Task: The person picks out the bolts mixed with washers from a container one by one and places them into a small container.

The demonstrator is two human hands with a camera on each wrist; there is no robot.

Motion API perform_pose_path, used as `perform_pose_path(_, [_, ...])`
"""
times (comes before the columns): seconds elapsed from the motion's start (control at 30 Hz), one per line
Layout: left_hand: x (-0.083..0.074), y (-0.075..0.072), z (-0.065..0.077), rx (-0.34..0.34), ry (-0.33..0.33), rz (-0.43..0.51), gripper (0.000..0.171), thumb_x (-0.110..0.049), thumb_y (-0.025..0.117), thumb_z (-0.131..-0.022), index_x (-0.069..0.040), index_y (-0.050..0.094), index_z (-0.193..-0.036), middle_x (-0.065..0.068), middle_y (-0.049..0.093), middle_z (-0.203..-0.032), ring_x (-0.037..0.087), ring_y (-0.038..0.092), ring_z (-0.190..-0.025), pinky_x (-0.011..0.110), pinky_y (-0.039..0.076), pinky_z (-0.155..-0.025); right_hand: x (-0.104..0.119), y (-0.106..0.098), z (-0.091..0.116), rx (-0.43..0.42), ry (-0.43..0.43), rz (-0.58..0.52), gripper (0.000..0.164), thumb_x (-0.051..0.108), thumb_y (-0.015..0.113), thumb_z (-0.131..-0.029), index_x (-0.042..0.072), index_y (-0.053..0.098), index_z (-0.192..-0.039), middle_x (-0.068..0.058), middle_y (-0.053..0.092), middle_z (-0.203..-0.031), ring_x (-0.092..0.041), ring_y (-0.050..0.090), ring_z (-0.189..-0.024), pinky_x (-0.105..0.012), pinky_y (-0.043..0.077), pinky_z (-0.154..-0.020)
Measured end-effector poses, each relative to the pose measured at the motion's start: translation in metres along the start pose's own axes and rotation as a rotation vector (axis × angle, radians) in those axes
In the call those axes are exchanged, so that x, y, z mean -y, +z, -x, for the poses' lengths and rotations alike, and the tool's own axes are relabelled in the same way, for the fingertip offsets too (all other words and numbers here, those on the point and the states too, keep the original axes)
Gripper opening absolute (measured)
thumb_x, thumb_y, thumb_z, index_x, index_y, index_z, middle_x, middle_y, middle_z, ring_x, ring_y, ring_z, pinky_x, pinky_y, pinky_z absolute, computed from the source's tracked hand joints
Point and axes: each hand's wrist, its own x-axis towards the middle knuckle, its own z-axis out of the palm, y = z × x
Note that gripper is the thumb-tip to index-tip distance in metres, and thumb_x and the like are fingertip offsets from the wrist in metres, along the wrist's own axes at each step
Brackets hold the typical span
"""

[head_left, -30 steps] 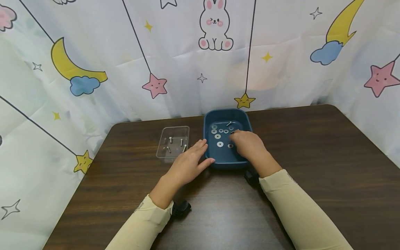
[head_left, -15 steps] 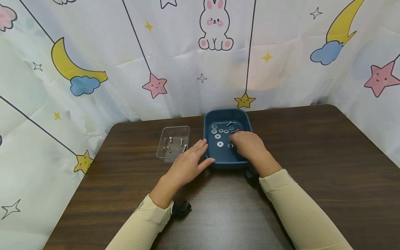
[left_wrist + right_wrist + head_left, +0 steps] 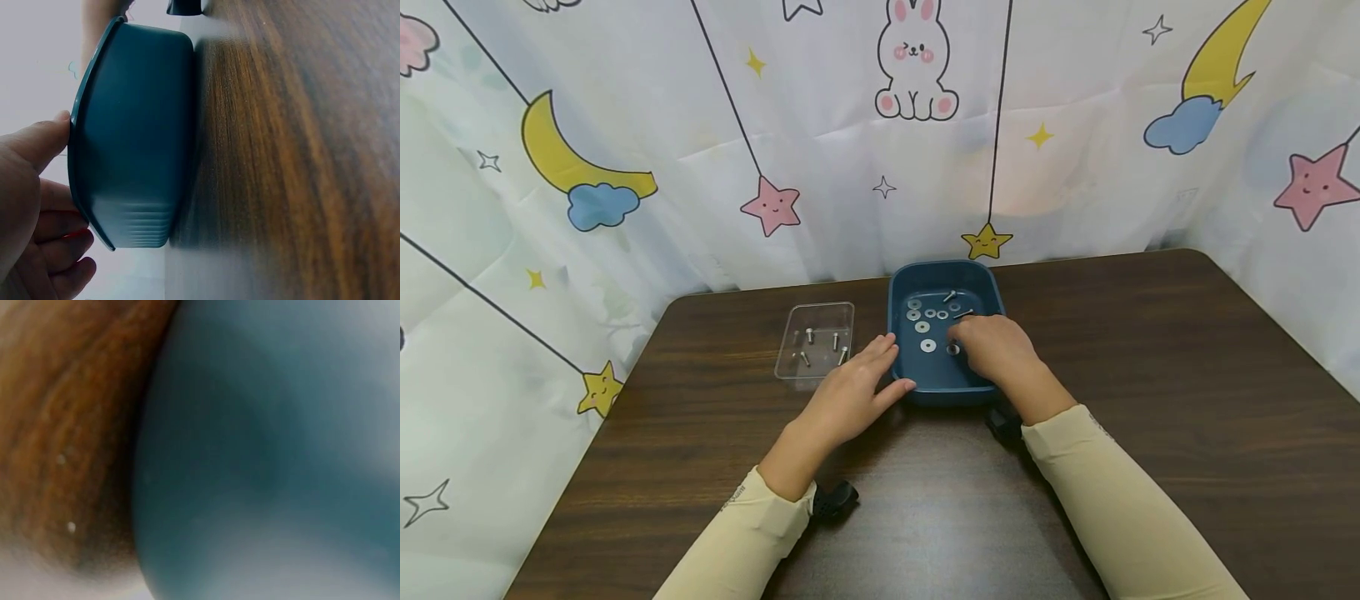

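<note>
A dark blue tray (image 3: 940, 375) holds several flat washers (image 3: 928, 345), a bolt (image 3: 950, 296) and a second bolt-like piece (image 3: 963, 314) beside the right knuckles. My right hand (image 3: 1000, 350) reaches over the tray's right side, fingers bent down among the washers. Its fingertips are mostly hidden, so whether they pinch anything does not show. At the tray's left front corner, my left hand (image 3: 850, 392) rests with extended fingers and thumb against the rim. In the left wrist view, that thumb touches the tray rim (image 3: 74, 119). The right wrist view shows only blurred blue tray wall (image 3: 206, 456).
Left of the blue tray stands a clear plastic box (image 3: 814, 308) with several bolts (image 3: 810, 336) in it. Both sit toward the back of a dark wooden table (image 3: 1150, 375). A patterned curtain (image 3: 820, 108) hangs behind the table's back edge.
The right fingers have shifted very slightly in the tray, and more of the bolt-like piece by the knuckles shows than a second ago. The left hand has stayed still.
</note>
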Motion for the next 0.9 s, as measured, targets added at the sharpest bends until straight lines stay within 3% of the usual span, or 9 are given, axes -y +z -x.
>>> perform_pose_path(0.57, [0.0000, 0.0002, 0.0003, 0.007, -0.010, 0.008, 0.067, -0.051, 0.052, -0.099, -0.005, 0.046, -0.147, 0.006, 0.036, -0.158, 0.019, 0.030, -0.148, 0.045, 0.035, -0.115, -0.0018, -0.0022, -0.0016, 0.025, -0.006, -0.122, 0.027, 0.003, 0.067, -0.091, 0.015, 0.075, -0.113, -0.008, 0.073, -0.110, -0.026, 0.069, -0.091, -0.046, 0.057, -0.084])
perform_pose_path(0.77, [0.0000, -0.0001, 0.0005, 0.003, -0.006, 0.011, 0.067, -0.051, 0.052, -0.099, -0.005, 0.046, -0.147, 0.005, 0.035, -0.158, 0.019, 0.030, -0.147, 0.045, 0.035, -0.115, -0.0036, -0.0059, -0.0020, -0.017, -0.060, -0.172, 0.020, 0.004, 0.065, -0.092, 0.012, 0.077, -0.106, -0.008, 0.072, -0.109, -0.025, 0.067, -0.093, -0.044, 0.057, -0.081])
perform_pose_path(0.9, [0.0002, 0.0000, 0.0000, 0.004, -0.005, 0.008, 0.067, -0.051, 0.052, -0.099, -0.005, 0.045, -0.147, 0.005, 0.035, -0.159, 0.019, 0.030, -0.148, 0.045, 0.035, -0.115, -0.0031, -0.0082, -0.0029, -0.028, -0.090, -0.247, 0.020, 0.006, 0.066, -0.092, 0.011, 0.075, -0.110, -0.009, 0.070, -0.113, -0.023, 0.064, -0.090, -0.042, 0.057, -0.081])
